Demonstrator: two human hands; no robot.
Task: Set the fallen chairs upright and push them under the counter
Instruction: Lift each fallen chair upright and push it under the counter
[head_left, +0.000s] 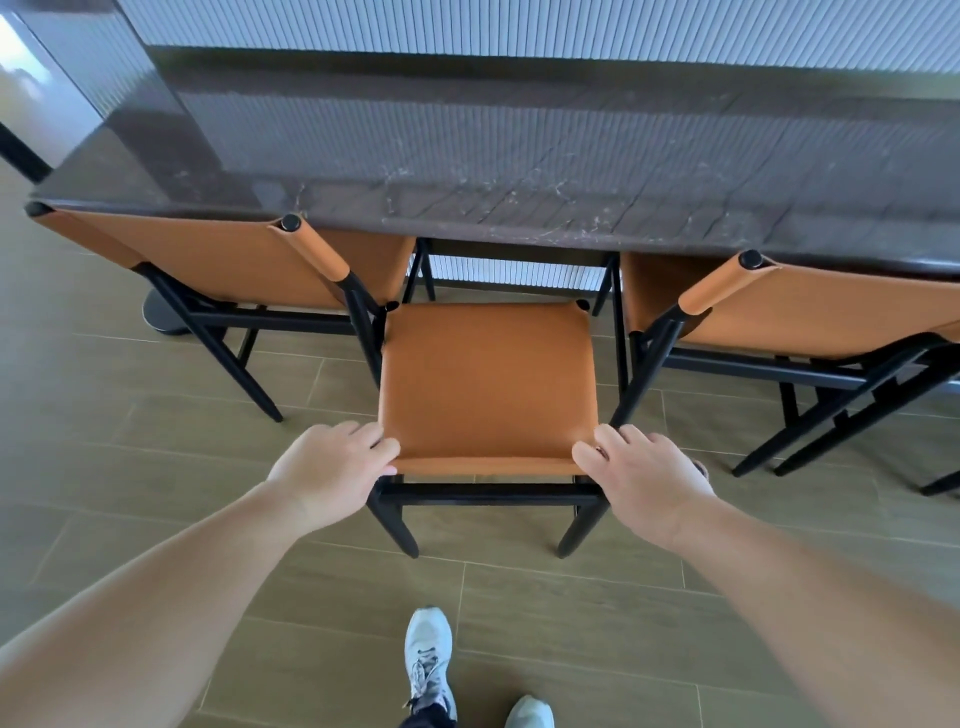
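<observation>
Three chairs with orange leather and black frames stand upright at a dark marble counter (519, 171). The middle chair (488, 379) is right in front of me, standing on its legs, with its far end near the counter's edge. My left hand (332, 473) grips the near left corner of its orange panel, and my right hand (649, 478) grips the near right corner. The left chair (218, 260) and the right chair (810, 312) stand close on either side, their tops against the counter's edge.
A round dark base (161, 314) sits on the floor behind the left chair. The floor is olive wood-look tile (156, 467). My two light sneakers (428, 660) are just behind the middle chair. A ribbed grey wall panel (519, 26) rises beyond the counter.
</observation>
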